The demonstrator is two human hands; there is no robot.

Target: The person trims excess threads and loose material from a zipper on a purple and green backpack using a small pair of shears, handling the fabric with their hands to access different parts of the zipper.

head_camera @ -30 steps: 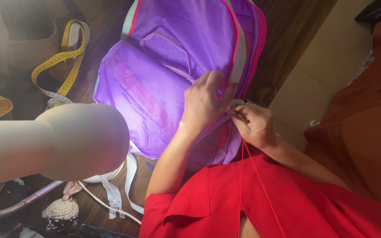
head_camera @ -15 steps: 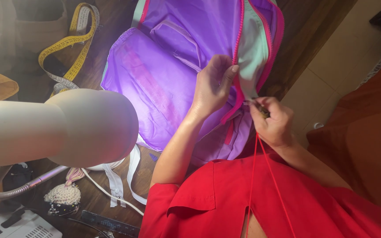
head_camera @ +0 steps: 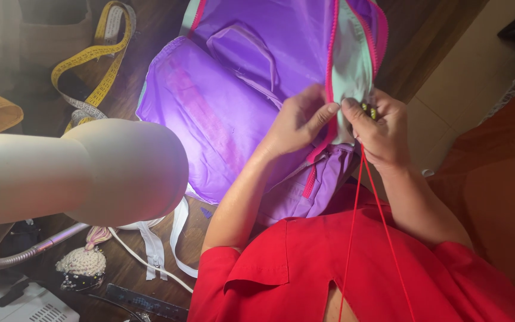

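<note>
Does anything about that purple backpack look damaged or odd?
Yes: the purple backpack gapes along its pink zipper, where both hands pinch the seam. Red thread runs from the right hand.

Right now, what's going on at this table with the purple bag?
A person in a red shirt is hand-sewing a purple fabric backpack lying on a dark wooden table. The left hand pinches the bag's edge beside the pink zipper, while the right hand grips the same spot, with red thread running down from it toward the shirt. A yellow measuring tape, a loose white zipper and a cream lamp head sit to the left.
</note>
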